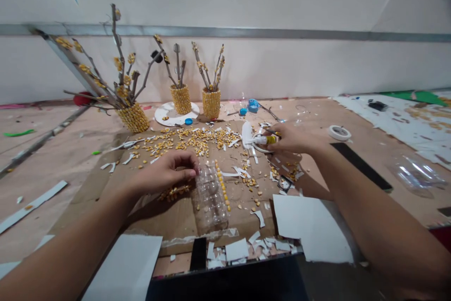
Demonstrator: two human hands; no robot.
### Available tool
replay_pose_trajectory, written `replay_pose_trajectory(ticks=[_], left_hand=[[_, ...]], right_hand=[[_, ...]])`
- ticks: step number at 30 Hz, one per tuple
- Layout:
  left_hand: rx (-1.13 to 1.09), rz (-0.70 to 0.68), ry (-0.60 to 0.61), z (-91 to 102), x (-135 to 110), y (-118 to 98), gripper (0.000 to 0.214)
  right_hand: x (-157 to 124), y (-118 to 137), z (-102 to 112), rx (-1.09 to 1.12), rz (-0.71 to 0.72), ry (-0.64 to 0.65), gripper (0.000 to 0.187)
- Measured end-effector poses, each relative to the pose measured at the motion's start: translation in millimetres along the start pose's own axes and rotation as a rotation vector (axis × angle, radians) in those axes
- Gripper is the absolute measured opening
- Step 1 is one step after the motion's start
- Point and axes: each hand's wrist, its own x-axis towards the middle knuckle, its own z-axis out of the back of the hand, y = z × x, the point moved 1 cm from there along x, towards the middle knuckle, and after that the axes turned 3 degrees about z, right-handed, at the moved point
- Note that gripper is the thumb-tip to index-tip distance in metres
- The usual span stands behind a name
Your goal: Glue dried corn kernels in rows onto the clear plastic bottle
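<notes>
My left hand (181,169) pinches the upper left edge of a clear, bumpy plastic piece (211,197) lying on a cardboard sheet (176,223). A row of yellow corn kernels (222,186) runs along the plastic's right side. Farther right, my right hand (289,139) is closed around a small white bottle with a yellow label (266,140), which looks like a glue bottle. Its tip points left, beside a white patch (247,133) that I cannot make out clearly. Loose corn kernels (197,139) and paper scraps (259,218) are scattered around both hands.
Kernel-covered pots with twigs (132,118), (180,99), (211,104) stand at the back, one on a white disc (165,115). A tape roll (339,133), a black strip (361,165) and clear plastic (417,176) lie right. White card (313,226) sits in front.
</notes>
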Motion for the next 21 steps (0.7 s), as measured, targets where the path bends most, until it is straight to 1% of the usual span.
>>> replay_pose_trajectory(ticks=[2, 4, 10, 12, 13, 15, 18, 21], left_hand=[[0.026, -0.005, -0.002, 0.2, -0.1, -0.5, 0.025], [0.037, 0.006, -0.009, 0.4, -0.2, -0.8, 0.026], [0.105, -0.01, -0.042, 1.0, -0.1, -0.2, 0.027], [0.1, -0.007, -0.036, 1.0, -0.2, -0.4, 0.025], [0.093, -0.005, -0.031, 1.0, -0.2, -0.8, 0.025], [0.087, -0.004, -0.03, 1.2, -0.3, -1.6, 0.025], [0.091, -0.015, -0.027, 1.7, 0.3, -2.2, 0.026], [0.064, -0.033, -0.017, 2.6, 1.4, -1.6, 0.025]], right_hand=[[0.4, 6.9, -6.1, -0.009, 0.013, 0.008, 0.03], [0.7, 10.0, -9.6, -0.005, 0.022, 0.013, 0.024], [-0.2, 5.9, -7.5, 0.04, 0.008, 0.03, 0.024], [-0.2, 4.2, -4.8, 0.061, 0.008, -0.002, 0.026], [-0.2, 3.6, -2.8, 0.077, 0.008, -0.042, 0.028], [-0.3, 2.1, 3.2, 0.112, -0.003, -0.163, 0.028], [-0.1, -2.0, 16.5, 0.15, -0.052, -0.408, 0.024], [1.5, -8.7, 28.6, 0.187, -0.12, -0.64, 0.027]])
